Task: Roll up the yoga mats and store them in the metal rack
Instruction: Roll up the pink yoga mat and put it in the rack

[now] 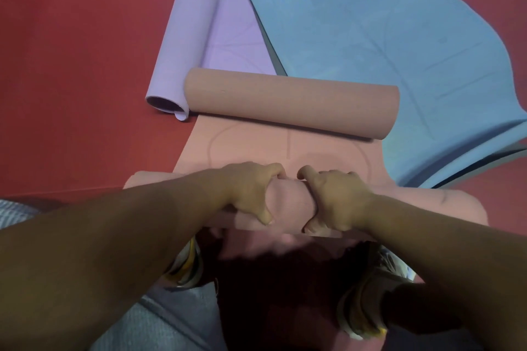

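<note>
1. My left hand (251,191) is curled over the near rolled end of the salmon-pink rubbery yoga mat (248,145): fingers wrapped over the far side of the roll, thumb pressing on the near side.
2. My right hand (336,202) grips the same roll just beside the left one, fingers hooked over the top and thumb tucked underneath (a short stretch of the roll shows between the two hands).
3. This pink mat lies on the red padded floor (71,80), rolled at both ends. The near roll is under my hands; the far roll (291,102) is a thick tube lying crosswise, with a flat stretch bearing faint curved lines between the two.
4. Past the far roll's left end, a lilac foam yoga mat (194,34) lies half rolled, its tube running away from me and its open end touching the pink roll. Its flat part spreads to the right, beneath the blue one's edge.
5. The light blue yoga mat (385,37) covers the floor's far right side, mostly flat, with a rolled part at the far edge. The pink far roll's right end rests on it.
6. Close to me, below my forearms, are grey ribbed fabric (159,319) and patterned yellow-and-white cloth (359,308), partly in deep shadow.
</note>
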The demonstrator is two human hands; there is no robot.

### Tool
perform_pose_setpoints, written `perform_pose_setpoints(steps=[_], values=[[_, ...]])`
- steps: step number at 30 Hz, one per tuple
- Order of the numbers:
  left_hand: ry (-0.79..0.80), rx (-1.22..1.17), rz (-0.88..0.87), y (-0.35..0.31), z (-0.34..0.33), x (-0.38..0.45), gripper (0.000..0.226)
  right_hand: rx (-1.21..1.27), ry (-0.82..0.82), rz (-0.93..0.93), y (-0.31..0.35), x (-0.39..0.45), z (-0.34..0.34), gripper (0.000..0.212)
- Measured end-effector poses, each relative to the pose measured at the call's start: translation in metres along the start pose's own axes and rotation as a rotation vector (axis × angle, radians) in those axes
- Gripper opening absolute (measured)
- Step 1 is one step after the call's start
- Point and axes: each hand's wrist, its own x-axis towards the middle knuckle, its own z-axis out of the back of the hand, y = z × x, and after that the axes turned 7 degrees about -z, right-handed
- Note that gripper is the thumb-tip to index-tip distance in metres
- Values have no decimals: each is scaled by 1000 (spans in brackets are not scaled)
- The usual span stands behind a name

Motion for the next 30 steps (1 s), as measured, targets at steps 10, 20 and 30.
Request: perform_pose_setpoints(steps=[10, 20, 30], values=[[148, 127, 6, 11, -49, 18, 115, 261, 299, 32, -1, 19, -41, 98], [242, -80, 35, 21, -52, 33, 82, 32, 181, 25, 2, 23, -68, 97], [27, 218, 52, 30, -78, 47, 107, 72, 368, 18, -14, 69, -53, 95]])
